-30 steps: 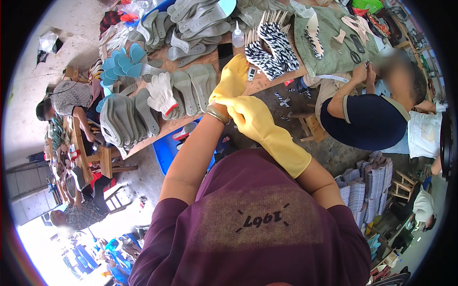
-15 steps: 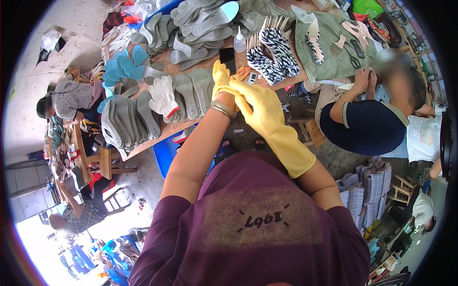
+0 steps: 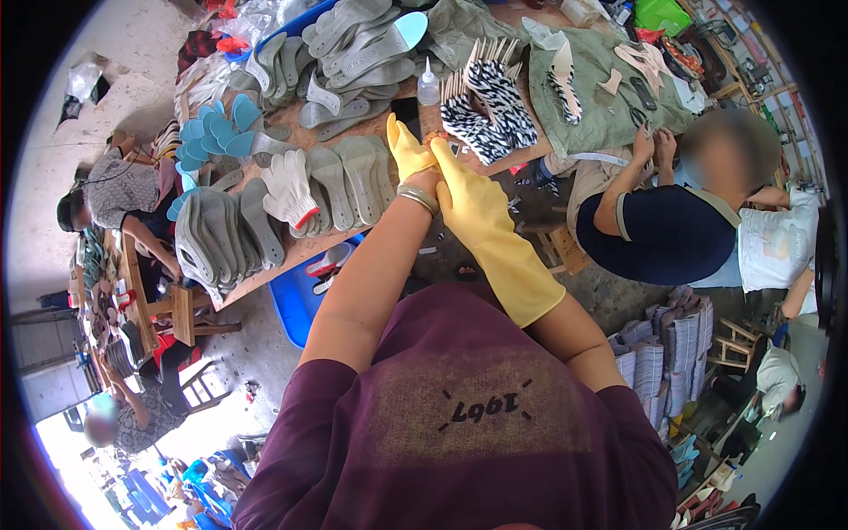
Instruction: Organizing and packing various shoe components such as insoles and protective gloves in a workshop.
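Observation:
My left hand (image 3: 411, 157) sits partly inside a yellow rubber glove, its wrist and bangles bare. The glove's fingers point up and look stretched out. On my right hand (image 3: 465, 187) a long yellow rubber glove reaches well up the forearm. The fingers of that hand press closed against the bunched edge of the left glove, by the base of the left hand. Exactly how they grip it is partly hidden. Both hands are above the front edge of the workbench (image 3: 291, 250). Nearest to the left hand are grey shoe insoles (image 3: 353, 177) and a dark phone-like slab (image 3: 406, 117).
A white knit glove (image 3: 289, 190) lies on grey insoles. Beyond are blue pieces (image 3: 216, 131), a squeeze bottle (image 3: 428, 86) and zebra-striped pieces (image 3: 499, 102). A blue bin (image 3: 296, 300) is below the bench. At right sits a co-worker (image 3: 658, 221); others are further off.
The whole view has shifted slightly, with the bench things now further left. My right fingers have moved from the left wrist edge up along the left hand and lie closer together.

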Demonstrator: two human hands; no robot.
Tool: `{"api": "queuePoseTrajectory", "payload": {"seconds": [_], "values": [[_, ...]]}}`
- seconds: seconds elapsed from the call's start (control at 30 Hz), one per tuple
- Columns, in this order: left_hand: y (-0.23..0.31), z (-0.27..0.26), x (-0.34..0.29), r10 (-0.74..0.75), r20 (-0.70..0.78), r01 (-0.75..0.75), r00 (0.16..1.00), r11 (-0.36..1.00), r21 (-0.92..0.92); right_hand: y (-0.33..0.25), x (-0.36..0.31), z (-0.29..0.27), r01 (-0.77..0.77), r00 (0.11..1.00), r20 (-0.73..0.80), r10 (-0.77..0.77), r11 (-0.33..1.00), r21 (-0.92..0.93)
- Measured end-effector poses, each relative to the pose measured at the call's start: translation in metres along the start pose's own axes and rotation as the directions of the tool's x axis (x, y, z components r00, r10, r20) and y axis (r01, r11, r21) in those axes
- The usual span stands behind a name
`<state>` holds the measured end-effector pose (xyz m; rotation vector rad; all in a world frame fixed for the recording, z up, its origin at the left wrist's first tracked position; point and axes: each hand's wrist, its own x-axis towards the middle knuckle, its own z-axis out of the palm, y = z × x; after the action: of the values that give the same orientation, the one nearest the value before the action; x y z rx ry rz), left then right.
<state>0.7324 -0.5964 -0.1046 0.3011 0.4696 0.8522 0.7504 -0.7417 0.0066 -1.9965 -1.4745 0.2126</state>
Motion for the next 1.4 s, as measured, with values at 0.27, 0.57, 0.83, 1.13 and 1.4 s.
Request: {"api": "queuePoseTrajectory", "payload": {"seconds": [0.27, 0.57, 0.83, 1.13, 1.4], "values": [[0.003, 0.009, -0.014, 0.057, -0.036, -0.058, 0.998, 0.998, -0.020, 0.000, 0.021, 0.002, 0.048, 0.985, 0.169, -0.033, 0.995, -0.090], [0.024, 0.023, -0.015, 0.139, 0.117, -0.176, 0.983, 0.892, 0.416, -0.042, -0.012, 0.002, 0.323, 0.898, 0.189, -0.397, 0.888, 0.328], [0.056, 0.065, -0.074, 0.246, 0.513, -0.360, 0.822, 0.924, 0.132, -0.030, -0.017, -0.047, 0.309, 0.947, -0.172, -0.270, 0.910, 0.277], [0.047, 0.036, -0.053, 0.304, 0.410, -0.360, 0.860, 0.931, 0.065, -0.030, -0.009, -0.027, 0.380, 0.925, -0.127, -0.358, 0.864, 0.331], [0.034, 0.040, -0.043, 0.324, 0.016, -0.318, 0.946, 0.917, 0.242, -0.005, 0.008, -0.013, 0.284, 0.957, -0.070, -0.281, 0.958, 0.030]]}}
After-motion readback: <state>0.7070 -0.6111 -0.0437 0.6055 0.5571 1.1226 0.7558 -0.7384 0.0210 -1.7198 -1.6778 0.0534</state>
